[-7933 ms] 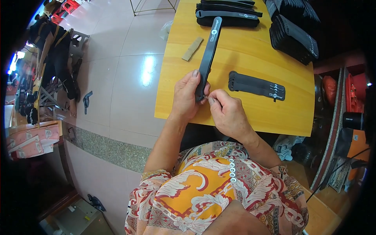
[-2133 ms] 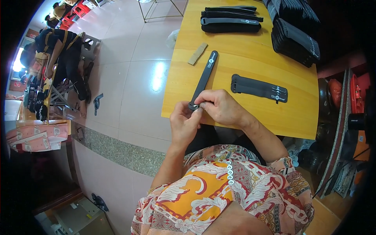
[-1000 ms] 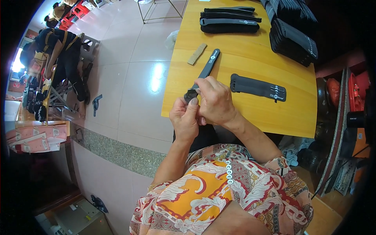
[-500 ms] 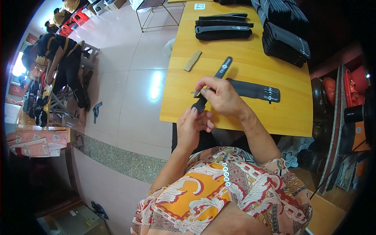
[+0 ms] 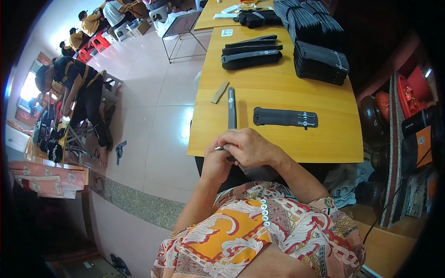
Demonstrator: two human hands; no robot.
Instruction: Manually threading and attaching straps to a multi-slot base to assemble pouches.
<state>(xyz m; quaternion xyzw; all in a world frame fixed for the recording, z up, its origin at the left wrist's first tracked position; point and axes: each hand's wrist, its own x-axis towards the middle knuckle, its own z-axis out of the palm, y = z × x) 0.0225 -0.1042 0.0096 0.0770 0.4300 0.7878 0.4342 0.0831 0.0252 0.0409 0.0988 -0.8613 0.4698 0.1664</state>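
A black-and-grey fabric strap (image 5: 232,109) reaches from my closed hands up over the near left part of the table. My left hand (image 5: 216,166) grips its near end, close to the table's front edge. My right hand (image 5: 249,146) is closed over the left one, against the strap. From its fingers pokes the tip of a small metal tool (image 5: 219,148); the rest of the tool is hidden, so its kind does not show. A flat dark grey sleeve (image 5: 285,117) with pale print lies to the right of the strap.
The yellow table (image 5: 273,150) also bears a tan strip (image 5: 219,92), a few black straps (image 5: 251,59), a stack of dark sleeves (image 5: 320,62) and bundled grey straps (image 5: 296,23). A wire-legged stand (image 5: 183,24) is beyond. At left a person (image 5: 81,85) bends over another table.
Both hands have come together and lower, toward the table's front edge. The strap has swung from a slant to nearly straight away from me. The view has shifted slightly.
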